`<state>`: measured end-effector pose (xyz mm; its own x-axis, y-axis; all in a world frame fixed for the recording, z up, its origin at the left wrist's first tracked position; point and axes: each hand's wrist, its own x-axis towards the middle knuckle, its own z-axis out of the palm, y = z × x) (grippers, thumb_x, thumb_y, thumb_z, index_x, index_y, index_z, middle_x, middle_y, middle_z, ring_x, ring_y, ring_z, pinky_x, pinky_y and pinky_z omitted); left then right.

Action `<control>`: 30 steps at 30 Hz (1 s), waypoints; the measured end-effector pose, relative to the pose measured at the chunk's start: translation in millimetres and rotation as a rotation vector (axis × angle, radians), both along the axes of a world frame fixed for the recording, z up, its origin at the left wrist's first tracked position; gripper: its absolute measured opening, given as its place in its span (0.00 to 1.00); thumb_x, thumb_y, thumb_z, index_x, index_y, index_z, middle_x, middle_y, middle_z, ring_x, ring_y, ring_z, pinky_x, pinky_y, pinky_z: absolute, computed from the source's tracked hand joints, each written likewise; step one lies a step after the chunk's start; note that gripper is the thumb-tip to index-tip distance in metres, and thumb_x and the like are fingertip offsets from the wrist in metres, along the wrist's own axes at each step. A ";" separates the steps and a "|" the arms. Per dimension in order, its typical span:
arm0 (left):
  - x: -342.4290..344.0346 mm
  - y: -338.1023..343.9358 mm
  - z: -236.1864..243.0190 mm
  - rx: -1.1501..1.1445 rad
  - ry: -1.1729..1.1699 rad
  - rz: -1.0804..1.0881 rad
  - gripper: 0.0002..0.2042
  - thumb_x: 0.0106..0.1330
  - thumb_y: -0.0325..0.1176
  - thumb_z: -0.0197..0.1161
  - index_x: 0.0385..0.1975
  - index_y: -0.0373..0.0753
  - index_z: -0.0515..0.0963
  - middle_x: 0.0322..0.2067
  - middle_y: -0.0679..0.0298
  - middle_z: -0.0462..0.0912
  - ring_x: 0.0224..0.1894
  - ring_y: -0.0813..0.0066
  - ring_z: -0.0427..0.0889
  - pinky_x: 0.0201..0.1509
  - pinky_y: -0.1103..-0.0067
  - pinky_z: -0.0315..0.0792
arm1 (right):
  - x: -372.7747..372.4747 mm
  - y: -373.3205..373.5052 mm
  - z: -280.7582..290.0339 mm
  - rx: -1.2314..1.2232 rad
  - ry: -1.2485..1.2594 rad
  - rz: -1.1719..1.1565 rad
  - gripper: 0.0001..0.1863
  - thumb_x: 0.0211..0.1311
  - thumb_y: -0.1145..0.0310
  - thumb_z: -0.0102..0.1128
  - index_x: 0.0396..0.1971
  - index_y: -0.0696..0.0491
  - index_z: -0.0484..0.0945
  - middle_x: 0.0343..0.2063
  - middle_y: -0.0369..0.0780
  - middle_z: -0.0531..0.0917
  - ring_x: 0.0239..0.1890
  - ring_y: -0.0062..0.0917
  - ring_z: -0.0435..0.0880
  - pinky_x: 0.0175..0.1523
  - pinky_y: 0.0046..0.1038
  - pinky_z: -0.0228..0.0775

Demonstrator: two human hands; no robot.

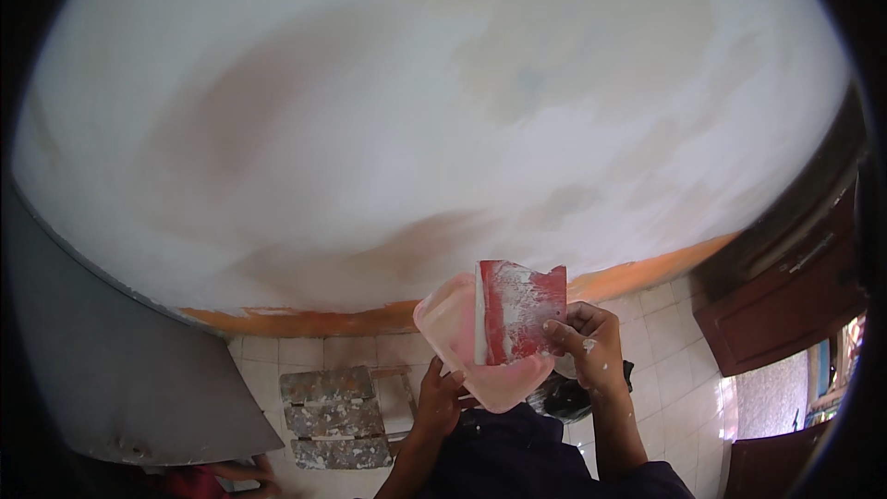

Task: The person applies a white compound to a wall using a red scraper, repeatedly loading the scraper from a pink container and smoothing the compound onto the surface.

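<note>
My right hand (596, 346) grips a flat red putty spreader (531, 310) by its right edge, thumb on the near face. White putty is smeared over the spreader, thickest along its left edge. My left hand (442, 397) is closed on the near left rim of a pale pink plastic tub (443, 319). The spreader is held over the tub and hides much of its inside. White specks dot my right hand. Just beyond both hands rises a white wall (370, 166) with beige and brownish patches.
An orange band (314, 322) runs along the wall's foot above the tiled floor (656, 351). A paint-splattered slatted wooden stool (334, 416) stands at lower left. A grey panel (120, 351) fills the left side; another person's arm (240, 473) shows below it. A brown door (785, 286) is at right.
</note>
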<state>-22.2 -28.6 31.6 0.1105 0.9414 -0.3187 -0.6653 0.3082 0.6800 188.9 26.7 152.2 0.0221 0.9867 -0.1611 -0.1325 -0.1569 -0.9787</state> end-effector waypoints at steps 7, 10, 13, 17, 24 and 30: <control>-7.7 -8.0 41.3 -0.010 0.083 -0.113 0.31 0.63 0.49 0.55 0.62 0.40 0.58 0.53 0.54 0.72 0.50 0.56 0.77 0.43 0.58 0.79 | 21.5 3.0 6.4 -0.043 0.372 0.047 0.13 0.52 0.79 0.62 0.40 0.63 0.76 0.31 0.41 0.83 0.27 0.19 0.81 0.29 0.19 0.73; 0.8 -7.7 52.0 -0.015 0.018 -0.107 0.28 0.65 0.47 0.53 0.61 0.40 0.59 0.53 0.53 0.72 0.50 0.55 0.78 0.43 0.57 0.79 | 18.7 3.8 25.3 -0.051 0.497 0.069 0.10 0.54 0.81 0.59 0.37 0.64 0.76 0.31 0.41 0.82 0.26 0.20 0.80 0.31 0.20 0.74; 7.4 -5.1 40.6 -0.101 -0.008 -0.166 0.29 0.66 0.52 0.51 0.62 0.45 0.59 0.54 0.54 0.72 0.50 0.52 0.76 0.47 0.55 0.76 | 21.9 0.0 29.2 -0.022 0.530 0.077 0.10 0.54 0.80 0.59 0.38 0.64 0.76 0.30 0.41 0.81 0.25 0.19 0.78 0.31 0.20 0.73; 13.1 -1.4 32.3 0.001 0.000 -0.236 0.28 0.66 0.55 0.48 0.61 0.45 0.60 0.55 0.55 0.73 0.50 0.52 0.77 0.48 0.54 0.74 | 27.2 -3.3 36.3 0.006 0.494 0.033 0.06 0.56 0.80 0.58 0.35 0.62 0.76 0.28 0.39 0.81 0.25 0.19 0.77 0.30 0.20 0.72; 21.8 -11.0 55.3 0.012 0.000 -0.281 0.30 0.66 0.57 0.48 0.63 0.47 0.58 0.56 0.56 0.71 0.50 0.54 0.77 0.50 0.55 0.73 | 24.8 -24.7 73.2 0.044 0.444 0.013 0.06 0.57 0.80 0.56 0.35 0.62 0.76 0.29 0.39 0.81 0.29 0.21 0.80 0.33 0.20 0.75; 25.9 -30.7 84.6 0.021 0.023 -0.265 0.31 0.66 0.57 0.49 0.64 0.49 0.55 0.56 0.56 0.71 0.50 0.54 0.77 0.49 0.55 0.74 | 22.4 -34.9 101.2 -0.002 0.435 0.040 0.06 0.56 0.82 0.56 0.34 0.61 0.78 0.28 0.38 0.81 0.26 0.19 0.78 0.30 0.19 0.71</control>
